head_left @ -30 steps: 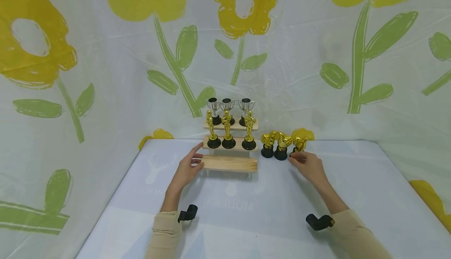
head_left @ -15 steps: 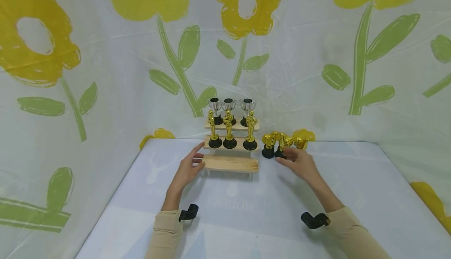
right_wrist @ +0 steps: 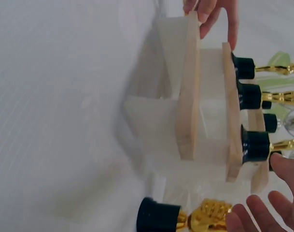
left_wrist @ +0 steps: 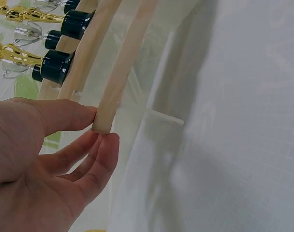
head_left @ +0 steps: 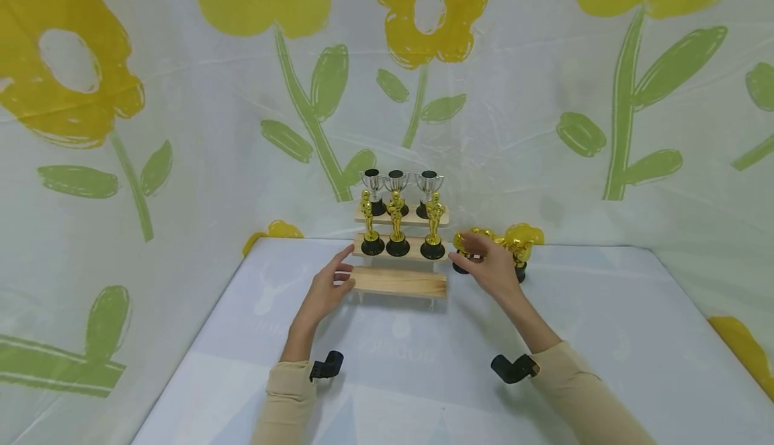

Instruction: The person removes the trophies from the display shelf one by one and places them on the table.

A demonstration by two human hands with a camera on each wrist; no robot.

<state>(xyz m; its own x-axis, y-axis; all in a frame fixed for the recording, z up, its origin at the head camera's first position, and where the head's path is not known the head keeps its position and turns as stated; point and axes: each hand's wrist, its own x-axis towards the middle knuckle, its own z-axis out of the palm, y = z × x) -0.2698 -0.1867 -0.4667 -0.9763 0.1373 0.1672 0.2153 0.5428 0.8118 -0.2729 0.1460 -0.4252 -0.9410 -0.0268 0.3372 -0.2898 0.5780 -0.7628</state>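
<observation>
A three-tier wooden display stand (head_left: 399,282) stands at the back of the table. My left hand (head_left: 323,294) pinches the left end of its lowest board (left_wrist: 110,99), thumb on one face and fingertips on the other. Golden figurine trophies (head_left: 433,223) with black bases line the middle board, and silver trophy cups (head_left: 429,181) line the top one. My right hand (head_left: 492,270), fingers spread and holding nothing, hovers by the right end of the middle board. Near that hand are the rightmost figurine's black base (right_wrist: 255,146) and a short gold trophy (right_wrist: 159,215).
Short gold trophies (head_left: 521,251) stand on the table to the right of the stand, partly hidden by my right hand. A white cloth with yellow flowers (head_left: 429,11) hangs behind the table (head_left: 592,337).
My right hand has moved left, from the rightmost short gold trophy past the others to the stand's right side. My left hand keeps its place on the lowest board.
</observation>
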